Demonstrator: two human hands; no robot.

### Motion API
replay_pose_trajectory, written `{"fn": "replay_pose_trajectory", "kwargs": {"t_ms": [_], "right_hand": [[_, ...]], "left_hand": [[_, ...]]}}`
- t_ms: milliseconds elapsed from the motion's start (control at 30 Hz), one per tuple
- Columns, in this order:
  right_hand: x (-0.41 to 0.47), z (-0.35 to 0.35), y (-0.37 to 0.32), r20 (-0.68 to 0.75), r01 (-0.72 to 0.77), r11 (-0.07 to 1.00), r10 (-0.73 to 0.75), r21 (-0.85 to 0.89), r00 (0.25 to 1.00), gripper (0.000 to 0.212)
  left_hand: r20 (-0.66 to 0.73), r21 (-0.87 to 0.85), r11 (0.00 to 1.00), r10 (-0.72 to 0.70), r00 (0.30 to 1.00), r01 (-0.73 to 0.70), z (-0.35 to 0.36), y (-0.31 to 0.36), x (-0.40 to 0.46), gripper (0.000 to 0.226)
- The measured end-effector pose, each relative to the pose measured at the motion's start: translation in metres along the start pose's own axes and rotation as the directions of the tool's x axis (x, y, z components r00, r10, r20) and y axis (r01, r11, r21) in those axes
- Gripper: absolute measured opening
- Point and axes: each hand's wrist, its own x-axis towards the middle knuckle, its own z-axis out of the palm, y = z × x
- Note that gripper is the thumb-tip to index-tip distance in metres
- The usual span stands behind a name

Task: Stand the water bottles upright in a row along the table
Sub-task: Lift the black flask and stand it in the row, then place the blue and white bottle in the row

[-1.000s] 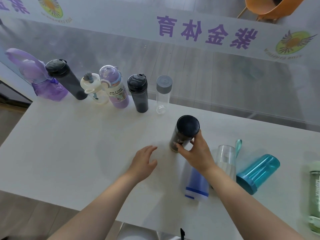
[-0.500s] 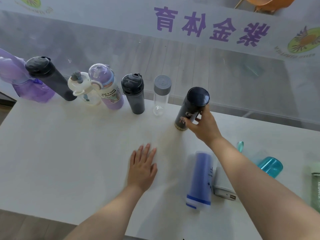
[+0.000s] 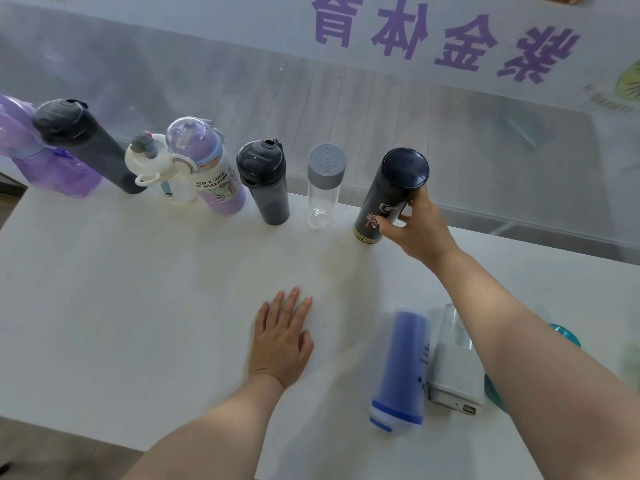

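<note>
Several bottles stand upright along the far edge of the white table (image 3: 138, 306): a purple jug (image 3: 41, 161), a tall dark bottle (image 3: 86, 147), a white one (image 3: 156, 168), a lilac printed one (image 3: 211, 168), a dark grey one (image 3: 265, 181) and a clear bottle with a grey cap (image 3: 323, 185). My right hand (image 3: 415, 226) grips a black flask (image 3: 391, 192), which stands at the right end of the row. My left hand (image 3: 280, 337) lies flat and open on the table. A blue bottle (image 3: 401, 365) lies on its side at the near right.
A clear bottle (image 3: 450, 327) and a white power bank (image 3: 453, 379) lie beside the blue bottle. A teal bottle (image 3: 564, 334) is mostly hidden behind my right forearm. A glass wall with purple lettering runs directly behind the row.
My right hand has carried the black flask from the middle of the table to the far edge, next to the clear grey-capped bottle. My left hand has flattened on the table.
</note>
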Motion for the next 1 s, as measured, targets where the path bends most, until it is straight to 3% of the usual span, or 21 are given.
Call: {"fn": "replay_pose_trajectory", "kwargs": {"t_ms": [333,500,600,767,867,1000], "right_hand": [[-0.006,-0.007,0.005,0.028,-0.01,1.0,0.01,0.0,1.0,0.067],[-0.043,-0.009,0.025,-0.084,-0.044,0.996,0.037,-0.078,0.996,0.089],[-0.084,-0.006,0.034,-0.088,-0.012,0.993,0.002,-0.114,0.996,0.07],[-0.156,0.0,0.05,0.223,0.274,0.901,-0.207,-0.335,0.953,0.026],[-0.181,0.002,0.058,0.343,0.426,0.788,-0.29,-0.443,0.893,0.031],[-0.192,-0.002,0.065,0.462,0.476,0.694,-0.229,-0.54,0.857,0.047]], "left_hand": [[-0.025,0.01,1.0,-0.005,1.0,0.005,0.003,0.0,0.001,0.061],[-0.02,0.033,0.999,-0.013,1.0,0.013,0.003,0.0,0.0,0.061],[-0.016,0.044,0.999,-0.013,1.0,0.014,0.002,0.0,0.0,0.061],[-0.013,0.041,0.999,-0.012,1.0,0.012,0.002,0.0,0.0,0.061],[-0.016,0.045,0.999,-0.011,1.0,0.012,0.002,0.0,0.0,0.061],[-0.019,0.057,0.998,-0.007,1.0,0.008,0.003,0.0,0.0,0.061]]}}
